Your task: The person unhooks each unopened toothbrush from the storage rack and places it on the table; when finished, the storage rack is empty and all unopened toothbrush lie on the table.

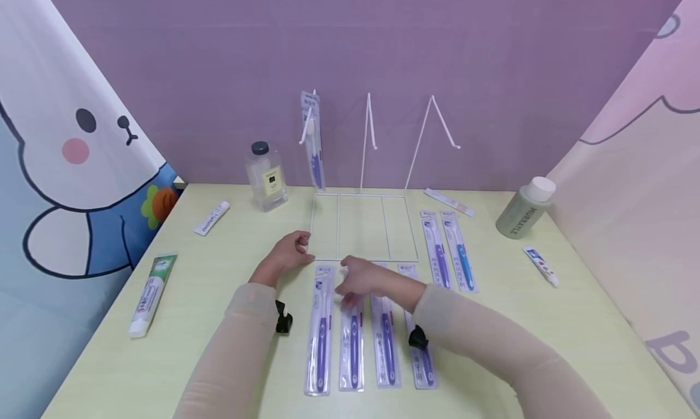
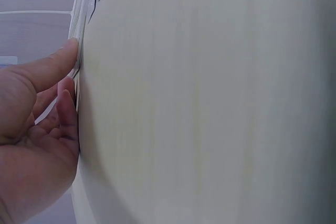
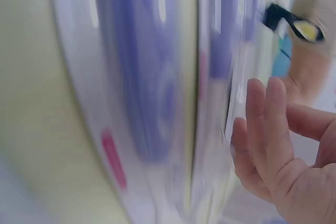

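Observation:
My left hand (image 1: 284, 258) is at the front left corner of a white wire display rack (image 1: 407, 224), thumb and curled fingers pinching its base wire. In the left wrist view, the thumb (image 2: 58, 64) lies along that wire close over the tabletop. My right hand (image 1: 362, 279) hovers over the top ends of packaged purple toothbrushes (image 1: 321, 346) laid in a row before the rack. Its fingers (image 3: 275, 124) are loosely extended beside the packs in the right wrist view and hold nothing. One packaged toothbrush (image 1: 314, 149) hangs from the rack's left hook.
Two more packaged toothbrushes (image 1: 460, 255) lie right of the rack, below a small flat packet (image 1: 448, 201). A clear bottle (image 1: 267, 179) and toothpaste tubes (image 1: 153, 294) are at left. A grey-green bottle (image 1: 522, 209) and a small tube (image 1: 540, 266) are at right.

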`<state>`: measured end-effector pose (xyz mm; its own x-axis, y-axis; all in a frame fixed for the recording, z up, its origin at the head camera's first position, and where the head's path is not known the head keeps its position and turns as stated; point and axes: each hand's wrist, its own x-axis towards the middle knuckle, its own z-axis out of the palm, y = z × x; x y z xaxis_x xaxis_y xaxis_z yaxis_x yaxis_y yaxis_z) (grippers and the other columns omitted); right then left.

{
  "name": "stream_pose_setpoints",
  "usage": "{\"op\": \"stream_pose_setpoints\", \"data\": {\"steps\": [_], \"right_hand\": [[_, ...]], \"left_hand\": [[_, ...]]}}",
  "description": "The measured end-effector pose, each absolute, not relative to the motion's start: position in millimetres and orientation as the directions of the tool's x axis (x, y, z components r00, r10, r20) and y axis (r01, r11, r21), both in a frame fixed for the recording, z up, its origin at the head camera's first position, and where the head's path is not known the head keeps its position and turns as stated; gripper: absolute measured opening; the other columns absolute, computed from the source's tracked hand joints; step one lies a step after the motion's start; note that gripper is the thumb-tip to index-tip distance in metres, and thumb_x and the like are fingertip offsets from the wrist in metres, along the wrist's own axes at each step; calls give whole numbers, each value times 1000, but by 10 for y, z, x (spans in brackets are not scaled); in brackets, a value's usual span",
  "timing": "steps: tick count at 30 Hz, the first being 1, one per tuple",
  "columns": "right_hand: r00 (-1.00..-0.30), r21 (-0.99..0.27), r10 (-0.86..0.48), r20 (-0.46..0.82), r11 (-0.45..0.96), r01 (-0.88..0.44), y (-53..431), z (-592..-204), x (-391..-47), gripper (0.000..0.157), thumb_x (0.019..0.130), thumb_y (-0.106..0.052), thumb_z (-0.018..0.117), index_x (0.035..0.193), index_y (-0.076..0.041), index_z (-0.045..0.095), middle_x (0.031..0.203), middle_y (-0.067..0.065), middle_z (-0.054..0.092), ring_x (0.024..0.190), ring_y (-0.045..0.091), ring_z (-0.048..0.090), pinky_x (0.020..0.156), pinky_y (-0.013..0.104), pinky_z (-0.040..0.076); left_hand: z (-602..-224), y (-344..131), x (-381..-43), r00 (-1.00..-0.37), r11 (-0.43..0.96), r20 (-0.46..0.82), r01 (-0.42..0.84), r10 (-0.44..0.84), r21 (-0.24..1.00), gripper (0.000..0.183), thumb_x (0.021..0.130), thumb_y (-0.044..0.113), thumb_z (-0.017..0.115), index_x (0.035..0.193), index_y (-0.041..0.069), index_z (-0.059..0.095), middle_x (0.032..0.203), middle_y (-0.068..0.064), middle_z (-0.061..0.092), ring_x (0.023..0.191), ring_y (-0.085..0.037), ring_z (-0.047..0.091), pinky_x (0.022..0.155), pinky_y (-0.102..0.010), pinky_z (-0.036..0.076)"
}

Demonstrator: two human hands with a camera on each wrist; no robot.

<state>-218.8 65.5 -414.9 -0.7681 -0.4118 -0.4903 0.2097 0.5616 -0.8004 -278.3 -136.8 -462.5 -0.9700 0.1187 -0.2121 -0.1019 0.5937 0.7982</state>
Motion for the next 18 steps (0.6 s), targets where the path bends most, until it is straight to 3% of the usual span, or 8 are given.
{"op": "stream_pose_setpoints", "data": {"steps": [5,11,18], "right_hand": [[-827,-813,-391,-404,567,129,1029,-4058,-2352,67,79,2,63,137,-1,28,90,15,57,73,29,60,63,35,52],[-940,-669,-258,-224,742,-44,1525,-4160,-2583,57,79,-12,68,130,-7,43,105,9,55,89,22,55,73,33,48],[-976,-504,-122,-181,864,-14,1950,-4308,-2792,70,78,-24,71,133,0,35,115,21,47,102,33,48,85,44,42]], "left_hand": [[-4620,-1369,-2780,-967,595,-228,-117,115,795,58,79,6,68,131,7,42,115,-8,47,99,-23,48,87,-37,40],[-4622,-1376,-2773,-969,584,-211,-97,131,806,59,78,6,69,131,5,42,114,-9,47,99,-23,48,86,-37,40],[-4631,-1372,-2787,-970,581,-205,-93,131,809,59,78,5,69,130,5,42,113,-9,47,98,-23,48,85,-36,41]]}}
